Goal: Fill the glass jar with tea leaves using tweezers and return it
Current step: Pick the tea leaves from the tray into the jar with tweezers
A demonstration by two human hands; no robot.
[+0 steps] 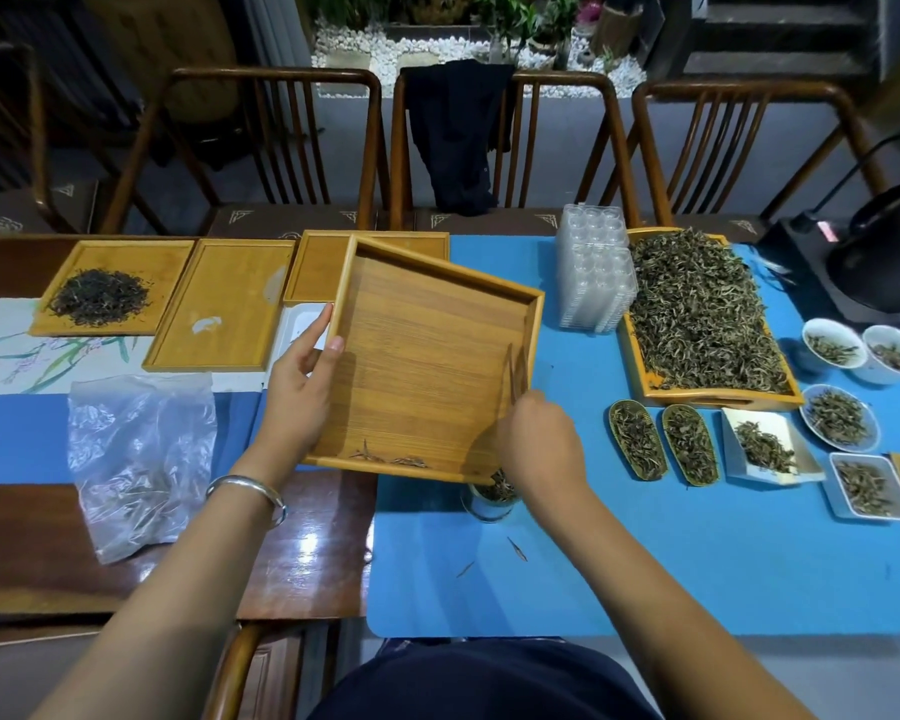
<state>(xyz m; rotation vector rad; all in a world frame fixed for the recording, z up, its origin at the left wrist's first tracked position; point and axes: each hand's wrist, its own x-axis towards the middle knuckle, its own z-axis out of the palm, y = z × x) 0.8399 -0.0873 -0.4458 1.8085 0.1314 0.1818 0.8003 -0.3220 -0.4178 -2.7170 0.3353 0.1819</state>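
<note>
My left hand [302, 376] grips the left edge of a square bamboo tray [427, 324], thumb on the rim, and holds it tilted toward me. A few tea leaves [391, 458] lie at the tray's low front edge. My right hand [536, 433] holds slim tweezers [513, 368] whose tips point up across the tray's inner surface. The glass jar [491, 497], partly filled with leaves, stands on the blue mat just under the tray's near corner; the tray and my right hand hide most of it.
A large tray of green tea leaves [697, 314] and stacked clear plastic trays [593, 272] lie at the right. Small dishes and scoops of leaves [640, 439] line the blue mat [645, 574]. Left: bamboo trays, one with dark tea [100, 296], and a plastic bag [136, 454]. Stray leaves [516, 548] lie near me.
</note>
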